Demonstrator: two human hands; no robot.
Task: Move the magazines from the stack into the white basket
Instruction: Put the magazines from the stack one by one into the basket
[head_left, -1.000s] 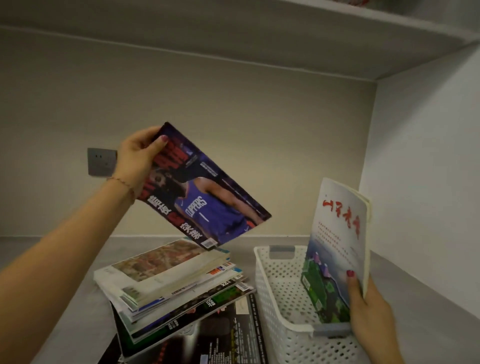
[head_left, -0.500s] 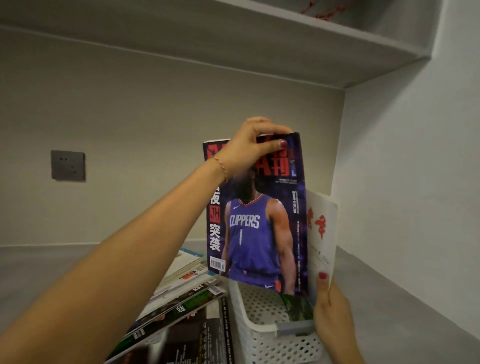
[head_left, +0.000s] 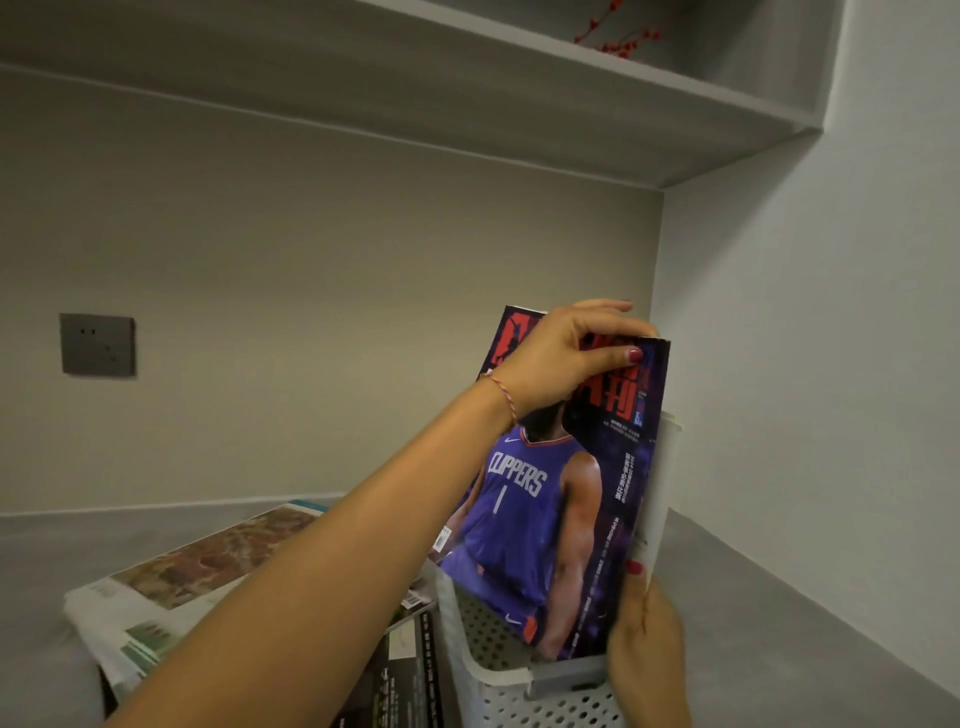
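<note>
A purple basketball magazine (head_left: 545, 519) stands upright inside the white perforated basket (head_left: 498, 691) at the lower right. My left hand (head_left: 566, 358) pinches its top edge from above. Behind it stands a white magazine (head_left: 658, 499), only its edge visible, which my right hand (head_left: 644, 639) holds against the basket's right side. The stack of magazines (head_left: 171, 587) lies on the grey surface left of the basket, partly hidden by my left forearm.
A dark magazine (head_left: 400, 670) lies flat between the stack and the basket. A grey wall socket (head_left: 97, 344) is on the back wall at the left. A shelf (head_left: 571, 98) runs overhead, and a side wall (head_left: 831, 364) closes the right.
My left hand carried the basketball magazine from above the stack to the right and lowered it upright into the basket in front of the white magazine. The right hand kept its grip.
</note>
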